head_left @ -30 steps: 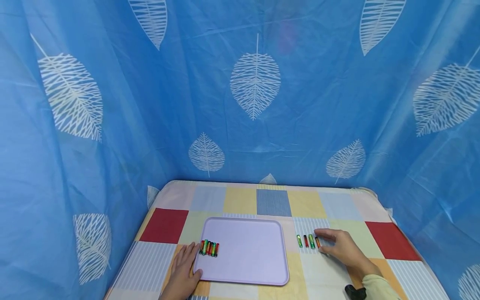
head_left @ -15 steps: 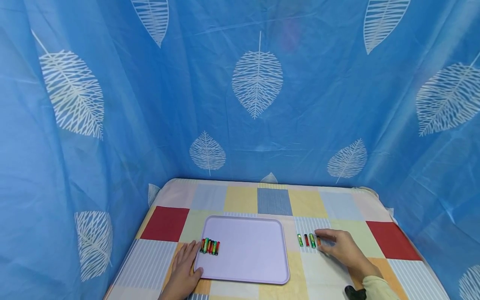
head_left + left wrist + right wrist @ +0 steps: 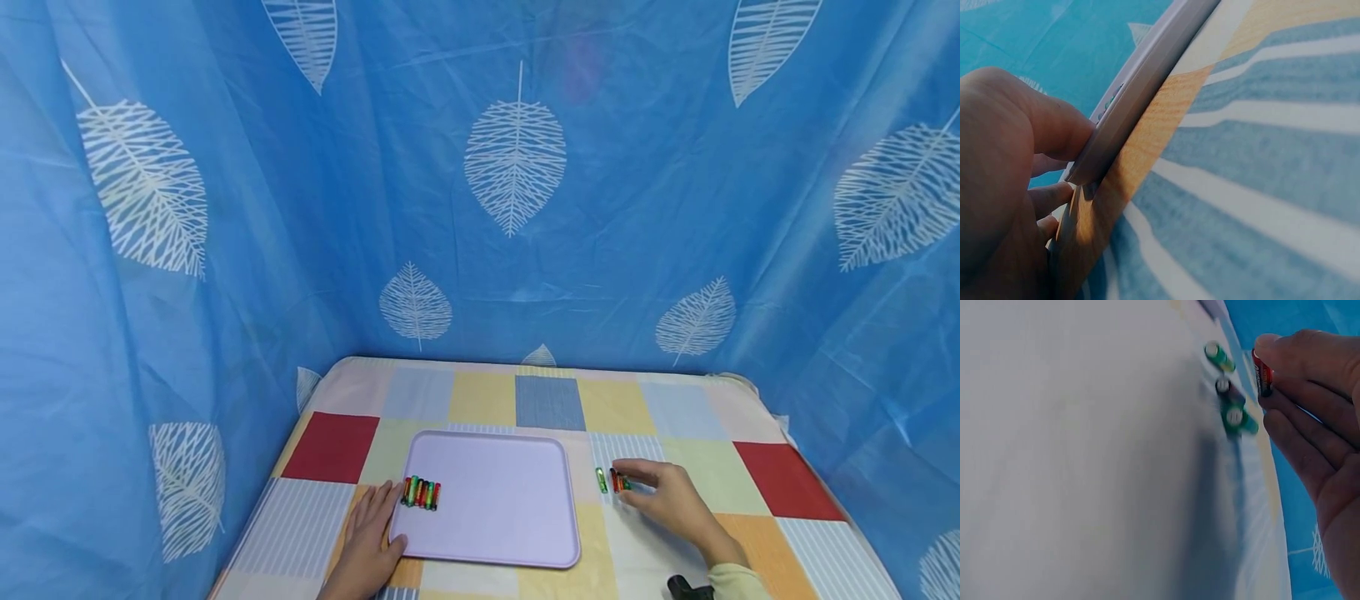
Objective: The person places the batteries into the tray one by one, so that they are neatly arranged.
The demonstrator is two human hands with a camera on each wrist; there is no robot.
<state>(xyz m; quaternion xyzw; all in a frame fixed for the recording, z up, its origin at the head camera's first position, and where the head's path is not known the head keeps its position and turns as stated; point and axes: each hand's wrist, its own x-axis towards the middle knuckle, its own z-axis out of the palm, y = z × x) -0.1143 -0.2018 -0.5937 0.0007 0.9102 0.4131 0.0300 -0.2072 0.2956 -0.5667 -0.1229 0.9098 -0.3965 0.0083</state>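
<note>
Lilac tray (image 3: 495,517): a row of batteries (image 3: 422,493) lay just inside its left edge. Left hand (image 3: 366,537): fingers apart along that edge, thumb against the rim near the near-left corner. Right hand (image 3: 675,500): thumb and fingertips clamped on a red-and-black battery (image 3: 1263,373), beyond the tray's right edge. Three loose batteries (image 3: 1233,394) lay near it on the tablecloth (image 3: 543,404); blur left the clearance uncertain. Judged risks: a low sideways carry could set those rolling; the small fingertip contact could let the casing twist loose.

Blue curtains (image 3: 615,192) patterned with white leaves (image 3: 514,167) hang on three sides of a patchwork cloth (image 3: 483,398) with red squares (image 3: 332,447).
</note>
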